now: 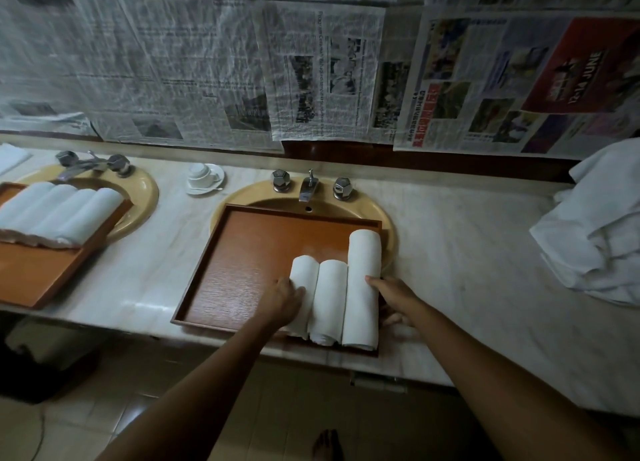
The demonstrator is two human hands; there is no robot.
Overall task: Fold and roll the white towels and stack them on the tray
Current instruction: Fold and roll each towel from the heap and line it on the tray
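Three rolled white towels (332,301) lie side by side in the near right corner of a wooden tray (242,270) set over a sink on the bench (450,252). The left hand (285,299) presses relaxed fingers against the leftmost roll. The right hand (393,296) rests at the right flank of the longest roll, thumb on it, fingers loosely spread.

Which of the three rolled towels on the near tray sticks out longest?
The rightmost roll, under the right hand. It reaches well farther toward the tap than the middle roll and left roll.
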